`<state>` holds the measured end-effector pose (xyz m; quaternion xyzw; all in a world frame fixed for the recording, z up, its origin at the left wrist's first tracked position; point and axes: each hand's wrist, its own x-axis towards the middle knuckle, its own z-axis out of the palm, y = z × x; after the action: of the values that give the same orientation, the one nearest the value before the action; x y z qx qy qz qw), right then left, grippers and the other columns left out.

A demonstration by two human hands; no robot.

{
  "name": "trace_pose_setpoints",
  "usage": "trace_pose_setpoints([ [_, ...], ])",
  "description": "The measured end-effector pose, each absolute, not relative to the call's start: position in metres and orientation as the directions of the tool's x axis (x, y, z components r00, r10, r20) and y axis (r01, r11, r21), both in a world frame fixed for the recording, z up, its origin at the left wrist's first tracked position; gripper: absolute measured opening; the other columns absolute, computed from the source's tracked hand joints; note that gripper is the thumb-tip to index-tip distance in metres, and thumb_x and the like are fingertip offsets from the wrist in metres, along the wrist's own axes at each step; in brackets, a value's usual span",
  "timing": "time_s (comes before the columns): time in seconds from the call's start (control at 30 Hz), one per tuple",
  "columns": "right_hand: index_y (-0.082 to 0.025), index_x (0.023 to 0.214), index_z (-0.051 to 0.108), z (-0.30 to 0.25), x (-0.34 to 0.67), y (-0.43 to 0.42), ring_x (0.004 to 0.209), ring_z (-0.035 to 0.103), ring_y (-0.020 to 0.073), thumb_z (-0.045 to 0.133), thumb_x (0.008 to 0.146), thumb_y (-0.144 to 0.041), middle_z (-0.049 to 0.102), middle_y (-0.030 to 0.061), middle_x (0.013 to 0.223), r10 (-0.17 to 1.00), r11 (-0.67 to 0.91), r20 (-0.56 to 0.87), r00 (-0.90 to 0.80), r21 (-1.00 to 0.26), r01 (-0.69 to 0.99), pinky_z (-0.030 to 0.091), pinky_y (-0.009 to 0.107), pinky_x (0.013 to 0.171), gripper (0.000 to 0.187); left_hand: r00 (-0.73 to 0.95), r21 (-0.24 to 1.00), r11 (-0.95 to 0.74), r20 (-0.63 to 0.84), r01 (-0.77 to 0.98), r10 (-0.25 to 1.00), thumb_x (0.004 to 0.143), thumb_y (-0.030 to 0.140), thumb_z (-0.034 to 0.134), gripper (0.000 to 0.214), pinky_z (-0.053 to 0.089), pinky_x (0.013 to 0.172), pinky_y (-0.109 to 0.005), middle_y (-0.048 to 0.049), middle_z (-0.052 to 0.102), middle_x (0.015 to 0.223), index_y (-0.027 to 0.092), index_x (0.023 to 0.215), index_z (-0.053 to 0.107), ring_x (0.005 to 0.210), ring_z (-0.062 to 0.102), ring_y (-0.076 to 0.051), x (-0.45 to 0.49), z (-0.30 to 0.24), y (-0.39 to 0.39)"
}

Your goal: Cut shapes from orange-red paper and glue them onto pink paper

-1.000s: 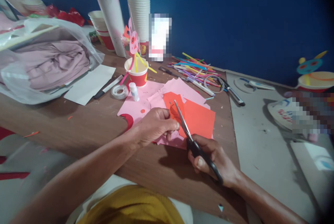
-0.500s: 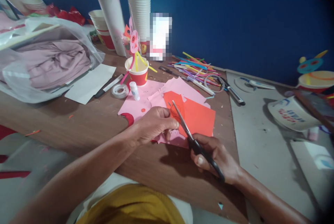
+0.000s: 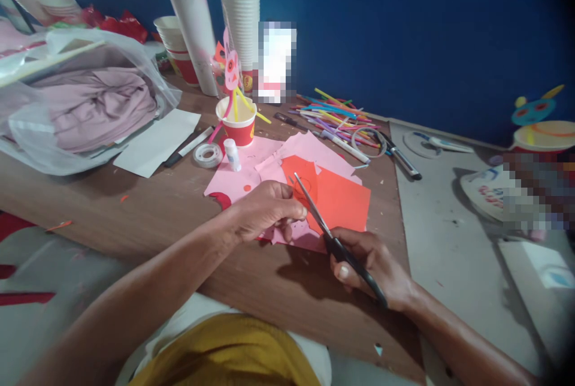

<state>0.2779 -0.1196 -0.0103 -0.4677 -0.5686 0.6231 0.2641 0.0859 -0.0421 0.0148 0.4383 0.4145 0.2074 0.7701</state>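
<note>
My right hand [image 3: 375,266] grips black-handled scissors [image 3: 330,236], whose blades point up and left into a small orange-red paper piece [image 3: 300,177]. My left hand [image 3: 265,212] is closed in a pinch on that piece's near edge. Under it lie a larger orange-red sheet [image 3: 344,203] and pink sheets [image 3: 309,149] on the brown wooden table [image 3: 135,212]. A red paper cup [image 3: 236,125] with straws and a pink paper figure stands just behind.
A tape roll [image 3: 207,155], a small glue bottle [image 3: 232,154] and a pen lie left of the cup. Coloured straws [image 3: 335,116] and markers spread at the back. A cup stack [image 3: 239,32], a bagged cloth [image 3: 85,104] and paper plates [image 3: 539,134] surround the area.
Both hands, the scissors and the paper have shifted slightly up and away; the scissors stay in the orange-red piece.
</note>
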Motion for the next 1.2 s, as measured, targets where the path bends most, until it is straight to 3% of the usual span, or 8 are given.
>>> trace_pose_setpoints([
  [0.57,-0.016,0.071,0.052,-0.007,0.278,-0.118,0.044,0.039,0.0063,0.063,0.069,-0.054,0.046,-0.0036,0.055,0.856,-0.251,-0.326,-0.401,-0.941,0.229,0.030,0.019,0.040,0.039,0.636,0.856,0.516,-0.401,0.005,0.660,0.060,0.013,0.055,0.019,0.039,0.035,-0.017,0.0080,0.035,0.037,0.015,0.044,0.045,0.032,0.032,-0.003,0.083,0.015,-0.040],
  [0.87,-0.015,0.085,0.054,-0.013,0.282,-0.118,0.041,0.045,0.0069,0.065,0.068,-0.053,0.048,-0.0041,0.056,0.912,-0.226,-0.271,-0.308,-0.958,0.175,0.034,0.018,0.039,0.043,0.589,0.858,0.513,-0.403,-0.022,0.700,0.069,0.033,0.063,0.023,0.031,0.034,-0.015,0.0032,0.051,0.054,0.013,0.066,0.052,0.043,0.051,-0.008,0.087,0.011,-0.046],
  [1.07,-0.015,0.084,0.054,-0.015,0.280,-0.119,0.041,0.046,0.0070,0.064,0.069,-0.055,0.049,-0.0038,0.057,0.923,-0.206,-0.238,-0.303,-0.969,0.134,0.034,0.019,0.039,0.044,0.513,0.895,0.435,-0.328,-0.100,0.793,0.072,0.031,0.063,0.023,0.040,0.045,-0.017,0.0032,0.053,0.054,0.013,0.063,0.051,0.046,0.049,-0.005,0.094,0.007,-0.052],
  [1.2,-0.015,0.080,0.052,-0.015,0.278,-0.120,0.040,0.044,0.0071,0.061,0.070,-0.057,0.048,-0.0041,0.054,0.922,-0.196,-0.239,-0.305,-0.967,0.165,0.032,0.019,0.039,0.045,0.489,0.924,0.376,-0.295,-0.074,0.821,0.074,0.035,0.061,0.026,0.036,0.043,-0.017,0.0020,0.054,0.055,0.014,0.063,0.052,0.046,0.049,-0.006,0.094,0.004,-0.054],
])
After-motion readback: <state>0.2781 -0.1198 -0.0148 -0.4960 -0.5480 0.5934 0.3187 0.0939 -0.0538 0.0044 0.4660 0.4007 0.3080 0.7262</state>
